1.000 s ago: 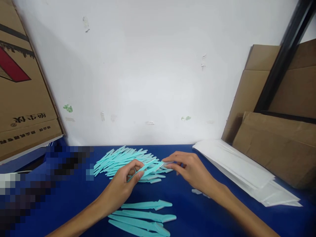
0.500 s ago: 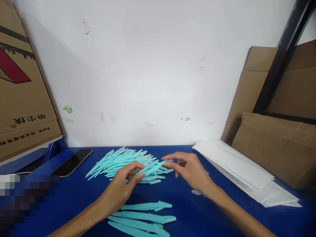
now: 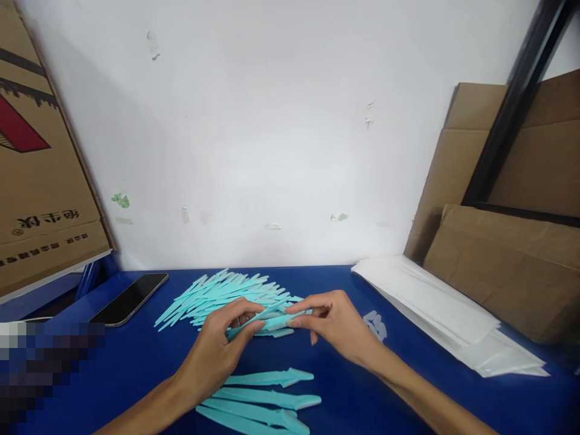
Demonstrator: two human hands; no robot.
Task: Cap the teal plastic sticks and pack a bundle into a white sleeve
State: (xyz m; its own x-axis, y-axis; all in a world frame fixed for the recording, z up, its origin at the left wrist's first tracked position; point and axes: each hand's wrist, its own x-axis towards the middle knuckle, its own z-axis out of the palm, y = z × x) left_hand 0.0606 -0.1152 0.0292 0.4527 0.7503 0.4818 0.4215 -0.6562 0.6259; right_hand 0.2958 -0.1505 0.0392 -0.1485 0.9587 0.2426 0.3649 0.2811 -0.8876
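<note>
Between both hands, over the near side of a heap, is a teal eyebrow razor (image 3: 275, 322). My left hand (image 3: 226, 338) pinches its left part between thumb and fingers. At the other end my right hand (image 3: 335, 320) is closed too, thumb and forefinger on the razor's tip. Its blade end is partly hidden by my fingers. Behind the hands lies the heap of teal eyebrow razors (image 3: 217, 296). Closer to me, several more razors (image 3: 267, 397) lie roughly side by side, tips to the right. Small translucent caps (image 3: 375, 326) lie beside my right wrist.
On the blue table (image 3: 344, 386), a phone (image 3: 131, 299) lies at the left. A stack of white sheets or bags (image 3: 435, 305) is at the right. Cardboard boxes (image 3: 502, 266) stand right, another box (image 3: 45, 169) left. A white wall (image 3: 272, 133) closes the back.
My right hand has moved slightly left and down, closer to my left hand, and its fingers now grip the razor's tip. The translucent caps behind my right wrist show more fully.
</note>
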